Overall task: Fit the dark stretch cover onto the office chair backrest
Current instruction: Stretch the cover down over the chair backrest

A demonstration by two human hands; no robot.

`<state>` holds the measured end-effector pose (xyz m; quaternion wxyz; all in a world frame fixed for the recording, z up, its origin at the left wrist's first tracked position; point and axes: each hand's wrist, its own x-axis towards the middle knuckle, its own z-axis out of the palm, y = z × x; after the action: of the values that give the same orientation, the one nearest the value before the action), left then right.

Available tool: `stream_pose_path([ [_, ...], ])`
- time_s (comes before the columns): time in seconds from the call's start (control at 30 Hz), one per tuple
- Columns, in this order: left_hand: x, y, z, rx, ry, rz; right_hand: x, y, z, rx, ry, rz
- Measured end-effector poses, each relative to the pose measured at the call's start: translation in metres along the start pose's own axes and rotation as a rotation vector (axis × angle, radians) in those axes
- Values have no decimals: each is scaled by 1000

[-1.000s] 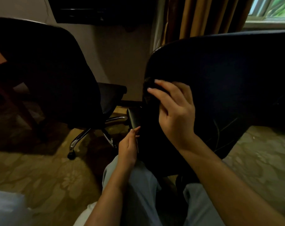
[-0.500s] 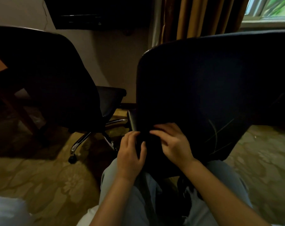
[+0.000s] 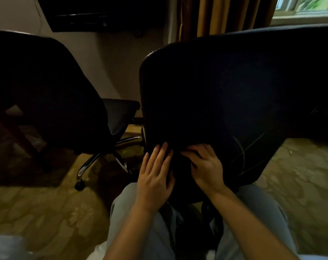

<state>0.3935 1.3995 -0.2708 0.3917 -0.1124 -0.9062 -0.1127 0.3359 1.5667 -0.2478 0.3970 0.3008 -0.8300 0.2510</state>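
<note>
The office chair backrest [image 3: 234, 87] fills the centre and right, seen from behind, and the dark stretch cover [image 3: 180, 166] lies over it down to its lower left part. My left hand [image 3: 155, 175] lies with straight fingers against the cover near the backrest's lower left edge, thumb tucked into a dark fold. My right hand [image 3: 204, 166] is just beside it, its fingers curled into the bunched dark fabric low on the back. The cover and the backrest are both very dark, so the hem is hard to make out.
A second dark office chair [image 3: 46, 102] with a chromed wheeled base [image 3: 95, 162] stands close on the left. Patterned carpet [image 3: 37, 209] covers the floor. Curtains [image 3: 221, 15] and a window [image 3: 305, 6] are behind. My knees in light trousers [image 3: 144, 231] are below the hands.
My right hand came down from the upper left edge of the backrest to its lower part. My left hand rose slightly to meet it, and both now work on the fabric side by side.
</note>
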Motion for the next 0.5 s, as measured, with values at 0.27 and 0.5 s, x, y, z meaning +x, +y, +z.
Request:
stream_pose_path([
  [0.27,4,-2,4,81,-10,-42,1,27,-20,40,188,182],
  [0.5,7,3,4,76,-25,-139,2,43,-25,-31,309,305],
])
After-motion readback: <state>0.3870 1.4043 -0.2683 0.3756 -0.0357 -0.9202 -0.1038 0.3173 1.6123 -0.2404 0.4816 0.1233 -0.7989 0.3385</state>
